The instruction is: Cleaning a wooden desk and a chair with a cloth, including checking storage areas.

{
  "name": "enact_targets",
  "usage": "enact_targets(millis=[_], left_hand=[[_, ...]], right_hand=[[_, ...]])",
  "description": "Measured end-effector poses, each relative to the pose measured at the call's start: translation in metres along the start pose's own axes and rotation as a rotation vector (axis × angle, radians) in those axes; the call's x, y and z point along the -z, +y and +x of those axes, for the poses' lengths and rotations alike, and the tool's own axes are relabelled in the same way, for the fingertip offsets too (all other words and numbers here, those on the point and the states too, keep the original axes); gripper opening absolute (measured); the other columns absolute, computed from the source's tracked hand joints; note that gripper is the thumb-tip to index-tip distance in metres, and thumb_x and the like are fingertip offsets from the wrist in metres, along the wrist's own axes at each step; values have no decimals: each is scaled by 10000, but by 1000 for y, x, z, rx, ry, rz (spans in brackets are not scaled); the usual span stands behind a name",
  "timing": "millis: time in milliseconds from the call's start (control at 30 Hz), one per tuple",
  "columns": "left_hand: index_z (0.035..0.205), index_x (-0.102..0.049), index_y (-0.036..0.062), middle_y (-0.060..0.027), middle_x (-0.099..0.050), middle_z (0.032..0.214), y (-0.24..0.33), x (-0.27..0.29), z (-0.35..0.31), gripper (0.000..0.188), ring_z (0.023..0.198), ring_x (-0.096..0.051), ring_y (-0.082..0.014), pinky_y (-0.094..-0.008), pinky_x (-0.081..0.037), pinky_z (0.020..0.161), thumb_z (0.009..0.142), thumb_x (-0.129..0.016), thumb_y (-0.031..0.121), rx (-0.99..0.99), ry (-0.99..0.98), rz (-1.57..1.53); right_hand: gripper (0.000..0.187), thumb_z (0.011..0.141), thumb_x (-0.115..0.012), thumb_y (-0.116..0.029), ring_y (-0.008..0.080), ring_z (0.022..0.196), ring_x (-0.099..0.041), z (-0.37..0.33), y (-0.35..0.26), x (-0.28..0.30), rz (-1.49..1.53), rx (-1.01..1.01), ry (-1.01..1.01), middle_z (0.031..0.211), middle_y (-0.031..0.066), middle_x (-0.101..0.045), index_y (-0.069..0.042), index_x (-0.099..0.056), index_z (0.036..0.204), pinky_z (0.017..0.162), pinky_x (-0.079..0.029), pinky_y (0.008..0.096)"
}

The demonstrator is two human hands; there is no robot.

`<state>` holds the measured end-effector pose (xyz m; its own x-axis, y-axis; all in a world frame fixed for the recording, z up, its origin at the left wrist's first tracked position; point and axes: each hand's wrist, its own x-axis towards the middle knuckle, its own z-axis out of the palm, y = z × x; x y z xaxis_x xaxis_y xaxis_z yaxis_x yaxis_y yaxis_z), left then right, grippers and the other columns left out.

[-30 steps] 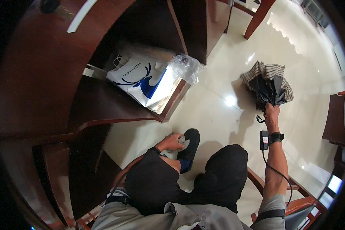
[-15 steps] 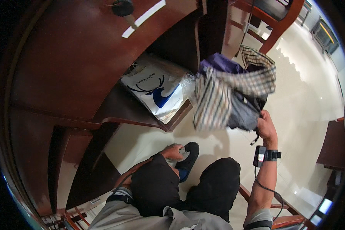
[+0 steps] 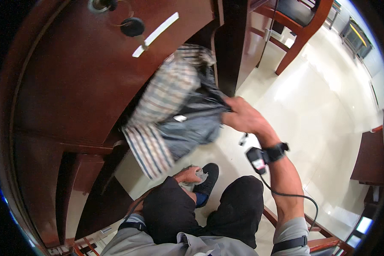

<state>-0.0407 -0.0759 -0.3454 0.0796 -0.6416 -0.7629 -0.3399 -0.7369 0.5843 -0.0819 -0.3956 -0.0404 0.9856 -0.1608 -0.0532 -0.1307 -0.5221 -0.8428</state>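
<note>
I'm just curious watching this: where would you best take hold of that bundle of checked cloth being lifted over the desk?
Probably at the gathered end of the checked cloth, where the right hand bunches it, coming from the person's right. There the folds draw into a narrow neck that fingers can close around; the rest hangs loose and wide towards the wooden desk.

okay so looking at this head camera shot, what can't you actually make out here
- Checked garment: motion-blurred in the head view, so its kind and folds are unclear.
- Right hand: fingertips buried in the cloth.
- Left hand: partly hidden by the knee; whatever pale thing it touches by the dark shoe is too small to tell.
- Desk: its shelf is covered by the garment.
</note>
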Motion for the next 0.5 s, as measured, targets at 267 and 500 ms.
enact_targets(millis=[267,500], left_hand=[[1375,-503,36,-206,-568,1328,9,-9,-10,768,1224,-550,-327,-390,-437,1032,699,-728,322,-34,90,-4],[1329,-542,23,-201,-629,1235,0,-5,-19,733,1121,-618,-314,-376,-480,968,684,-753,301,-16,127,-47]], right_hand=[[299,751,-607,-153,310,674,-586,98,10,-65,108,43,300,732,225,-603,97,-596,915,688,-488,414],[415,822,-658,-228,415,1022,-604,97,69,-122,-340,105,180,1011,281,-643,18,-631,1156,869,-496,466]])
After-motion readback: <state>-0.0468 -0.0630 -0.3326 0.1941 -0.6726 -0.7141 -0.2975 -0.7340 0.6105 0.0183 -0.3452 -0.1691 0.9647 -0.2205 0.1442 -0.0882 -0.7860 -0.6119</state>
